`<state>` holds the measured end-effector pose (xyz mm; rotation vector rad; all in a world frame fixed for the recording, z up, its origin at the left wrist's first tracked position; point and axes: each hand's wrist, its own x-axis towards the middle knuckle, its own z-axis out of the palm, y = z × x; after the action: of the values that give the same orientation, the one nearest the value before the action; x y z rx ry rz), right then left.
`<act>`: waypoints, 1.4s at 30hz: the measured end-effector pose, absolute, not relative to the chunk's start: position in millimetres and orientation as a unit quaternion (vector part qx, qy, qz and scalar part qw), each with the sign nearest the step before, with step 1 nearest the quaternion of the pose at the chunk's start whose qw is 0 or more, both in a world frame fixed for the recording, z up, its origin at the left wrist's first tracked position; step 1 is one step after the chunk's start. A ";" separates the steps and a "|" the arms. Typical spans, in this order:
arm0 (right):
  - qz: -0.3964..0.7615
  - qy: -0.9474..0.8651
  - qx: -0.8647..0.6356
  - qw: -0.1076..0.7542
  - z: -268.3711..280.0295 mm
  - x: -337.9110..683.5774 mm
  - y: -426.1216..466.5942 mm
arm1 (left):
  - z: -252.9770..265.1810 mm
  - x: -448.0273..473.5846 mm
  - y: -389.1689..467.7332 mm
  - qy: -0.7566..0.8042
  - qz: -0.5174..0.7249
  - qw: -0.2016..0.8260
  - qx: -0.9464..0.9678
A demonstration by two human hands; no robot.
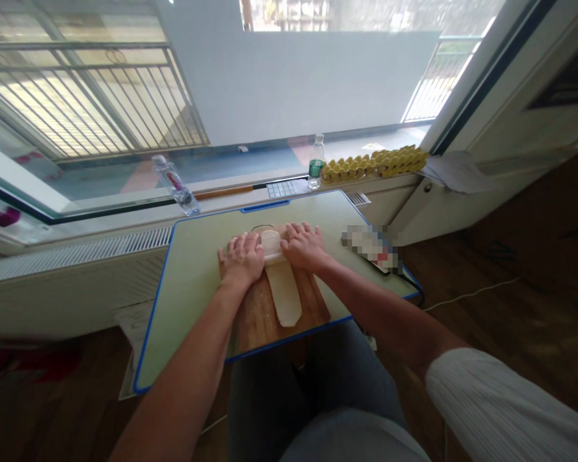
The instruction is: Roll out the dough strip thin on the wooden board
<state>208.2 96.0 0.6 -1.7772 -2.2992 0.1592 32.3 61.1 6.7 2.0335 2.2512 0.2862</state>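
A pale rolling pin [274, 259] lies crosswise over a long flat strip of dough [286, 295] on a wooden board [256, 316]. My left hand [242, 256] rests over the pin's left end, palm down, with the fingers bent forward. Over the right end lies my right hand [304, 245], also palm down, its thumb near the dough. Both ends of the pin are hidden under my hands. Dough shows on the far side of the pin and reaches toward me on the near side.
A green folding table [187, 301] with a blue edge bears the board. At its right lies a blurred-out object [373, 249] with a dark cord. Two plastic bottles [176, 186], [316, 163] and yellow wavy material [376, 163] are on the windowsill.
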 end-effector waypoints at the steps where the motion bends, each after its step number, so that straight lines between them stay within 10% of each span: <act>1: 0.049 -0.785 -0.606 0.115 0.7 209.0 91.0 | 6.4 33.3 56.9 0.738 0.093 0.041 0.667; 42: 0.027 -0.777 -0.617 0.121 -6.5 214.9 34.7 | 1.6 40.3 12.7 0.717 0.081 0.015 0.693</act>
<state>214.9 34.7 -6.5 -1.8012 -2.2707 0.0796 40.3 12.7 1.6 2.1557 2.2305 0.2520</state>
